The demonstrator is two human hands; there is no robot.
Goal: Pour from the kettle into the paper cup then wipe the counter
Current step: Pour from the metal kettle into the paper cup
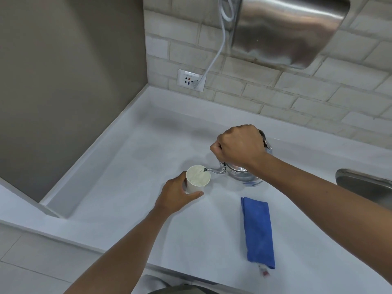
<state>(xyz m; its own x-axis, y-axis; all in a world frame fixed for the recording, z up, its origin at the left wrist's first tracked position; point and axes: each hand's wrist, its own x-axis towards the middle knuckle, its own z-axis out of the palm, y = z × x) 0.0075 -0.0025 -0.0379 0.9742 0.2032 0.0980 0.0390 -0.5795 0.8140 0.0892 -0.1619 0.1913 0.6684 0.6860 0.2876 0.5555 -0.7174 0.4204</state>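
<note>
A white paper cup [197,181] stands on the white counter [135,179], and my left hand [177,195] is wrapped around its left side and base. My right hand [237,145] is closed on the top handle of a shiny metal kettle [239,174], which is tilted to the left. The kettle's spout reaches over the cup's right rim, and a thin stream of water runs into the cup. A folded blue cloth [257,231] lies flat on the counter to the right of the cup, nearer to me.
A steel sink [364,184] edge shows at the right. A metal dispenser [290,28] hangs on the brick wall above, with a white cable [214,58] plugged into a wall socket [191,80]. A grey wall closes the counter's left side.
</note>
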